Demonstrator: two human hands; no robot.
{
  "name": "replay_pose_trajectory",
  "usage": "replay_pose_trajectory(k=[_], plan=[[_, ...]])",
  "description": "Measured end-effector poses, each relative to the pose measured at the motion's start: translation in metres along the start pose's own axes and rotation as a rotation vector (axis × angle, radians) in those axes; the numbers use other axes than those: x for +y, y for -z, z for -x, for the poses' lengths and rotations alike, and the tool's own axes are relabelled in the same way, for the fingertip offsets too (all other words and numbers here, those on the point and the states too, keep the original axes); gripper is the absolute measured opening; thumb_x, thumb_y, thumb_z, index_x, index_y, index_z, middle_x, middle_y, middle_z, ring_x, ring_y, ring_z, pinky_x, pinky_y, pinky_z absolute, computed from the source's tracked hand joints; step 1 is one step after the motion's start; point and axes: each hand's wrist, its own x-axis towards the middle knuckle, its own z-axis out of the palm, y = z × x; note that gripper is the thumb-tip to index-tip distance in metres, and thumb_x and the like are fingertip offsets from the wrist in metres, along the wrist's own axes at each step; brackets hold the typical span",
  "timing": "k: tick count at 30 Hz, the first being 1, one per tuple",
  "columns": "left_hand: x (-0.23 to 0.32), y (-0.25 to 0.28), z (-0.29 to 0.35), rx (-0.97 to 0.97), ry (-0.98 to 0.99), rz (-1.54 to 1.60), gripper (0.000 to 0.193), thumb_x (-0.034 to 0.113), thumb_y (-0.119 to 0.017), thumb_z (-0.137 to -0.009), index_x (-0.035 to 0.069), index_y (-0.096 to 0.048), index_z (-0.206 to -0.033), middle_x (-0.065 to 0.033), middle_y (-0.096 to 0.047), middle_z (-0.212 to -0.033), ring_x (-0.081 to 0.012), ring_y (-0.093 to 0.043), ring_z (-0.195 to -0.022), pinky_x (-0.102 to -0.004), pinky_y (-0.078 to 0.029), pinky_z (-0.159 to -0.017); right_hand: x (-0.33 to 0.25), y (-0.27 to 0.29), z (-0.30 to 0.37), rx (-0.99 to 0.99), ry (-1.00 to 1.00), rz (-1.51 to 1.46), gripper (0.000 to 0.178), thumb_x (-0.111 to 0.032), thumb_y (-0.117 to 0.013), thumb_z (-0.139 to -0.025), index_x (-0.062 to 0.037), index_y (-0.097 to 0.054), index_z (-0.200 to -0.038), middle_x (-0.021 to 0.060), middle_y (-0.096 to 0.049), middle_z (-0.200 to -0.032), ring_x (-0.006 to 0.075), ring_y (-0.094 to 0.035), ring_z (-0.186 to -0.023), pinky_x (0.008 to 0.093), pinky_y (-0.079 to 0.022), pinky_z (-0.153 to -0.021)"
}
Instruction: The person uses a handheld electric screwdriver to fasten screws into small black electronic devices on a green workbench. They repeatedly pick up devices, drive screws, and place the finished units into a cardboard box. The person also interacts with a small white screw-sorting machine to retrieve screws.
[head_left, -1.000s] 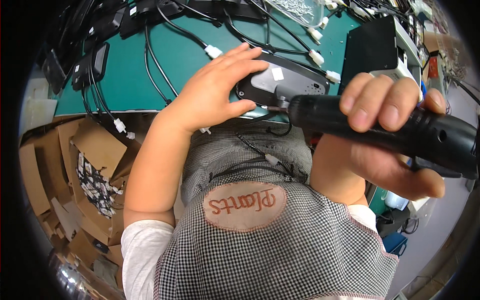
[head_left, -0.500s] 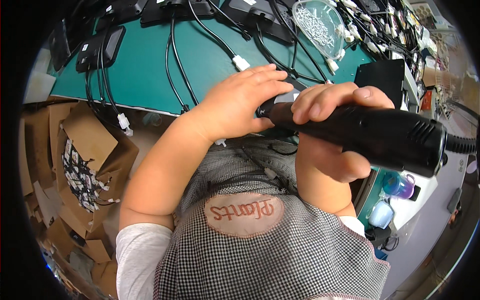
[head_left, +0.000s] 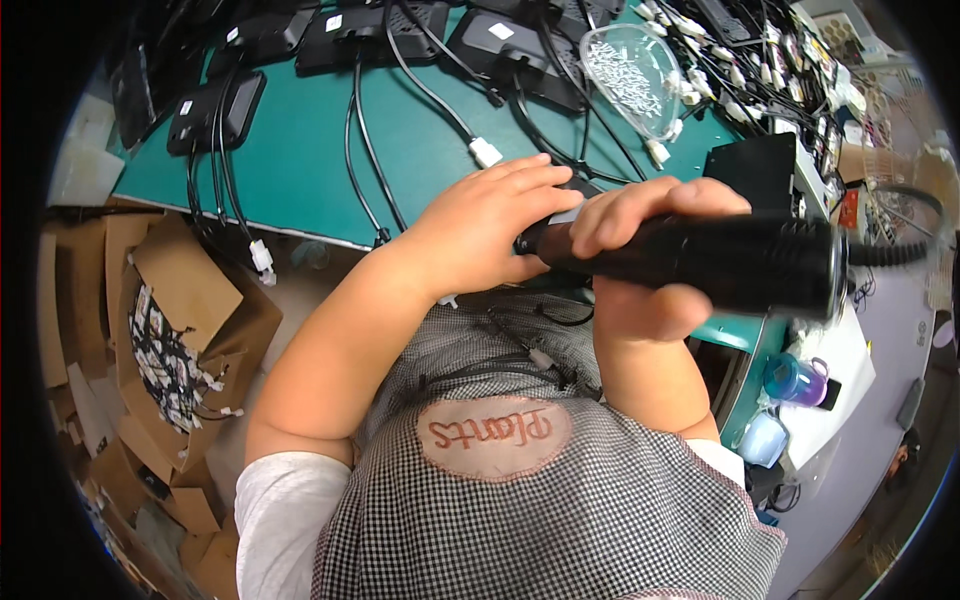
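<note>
My right hand (head_left: 650,250) is wrapped around a black electric screwdriver (head_left: 745,260), held nearly level with its nose toward the left. A coiled black cord (head_left: 890,254) runs from its rear end. My left hand (head_left: 490,220) lies at the screwdriver's nose, with fingers and thumb bent around a dark device (head_left: 568,212) at the front of the table. Both hands and the tool hide most of that device, and the screwdriver's tip cannot be seen. A black cable with a white connector (head_left: 485,152) lies just beyond my left fingers.
Several black boxy devices (head_left: 375,40) with cables lie along the back of the green table (head_left: 300,170). A clear tray of small screws (head_left: 628,82) stands at the back right, beside heaped cables (head_left: 745,70). A black box (head_left: 755,170) is at right; a carton of wired parts (head_left: 165,350) stands lower left.
The screwdriver's rear end has swung left and slightly up, with my right hand turning along. My left hand stays at its nose. The whole view has shifted a little.
</note>
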Motion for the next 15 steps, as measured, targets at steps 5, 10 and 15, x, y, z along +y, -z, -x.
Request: replay_pose_trajectory(k=[5, 10, 15], plan=[[0.01, 0.004, 0.003, -0.008, 0.023, -0.081, 0.064, 0.017, -0.078, -0.063, 0.013, -0.056, -0.122, -0.0097, -0.049, -0.133, -0.0313, -0.043, -0.126, -0.0417, -0.039, -0.102, -0.057, 0.03, -0.02, -0.003, 0.23, 0.018, 0.077, -0.065, -0.055, -0.08, -0.0014, -0.043, -0.121, 0.0123, -0.057, -0.081, 0.0215, -0.057, -0.06, 0.0344, -0.051, -0.054], [0.026, 0.01, 0.012, -0.019, 0.024, -0.211, 0.059, 0.019, -0.079, -0.062, 0.013, -0.059, -0.117, -0.0093, -0.051, -0.126, -0.0315, -0.046, -0.121, -0.0424, -0.041, -0.096, -0.1, 0.051, -0.02, 0.093, 0.278, 0.179, 0.075, -0.065, -0.057, -0.079, -0.0012, -0.051, -0.117, 0.0064, -0.052, -0.081, 0.0165, -0.052, -0.06, 0.0315, -0.042, -0.056], [0.051, -0.002, 0.017, 0.252, -0.07, -0.136, 0.048, 0.034, -0.081, -0.057, 0.006, -0.064, -0.091, -0.0072, -0.062, -0.086, -0.0268, -0.058, -0.077, -0.0378, -0.044, -0.072, -0.113, 0.056, -0.011, 0.093, 0.287, 0.117, 0.072, -0.061, -0.06, -0.078, -0.0001, -0.052, -0.116, 0.0076, -0.052, -0.083, 0.0169, -0.052, -0.064, 0.0322, -0.041, -0.059]])
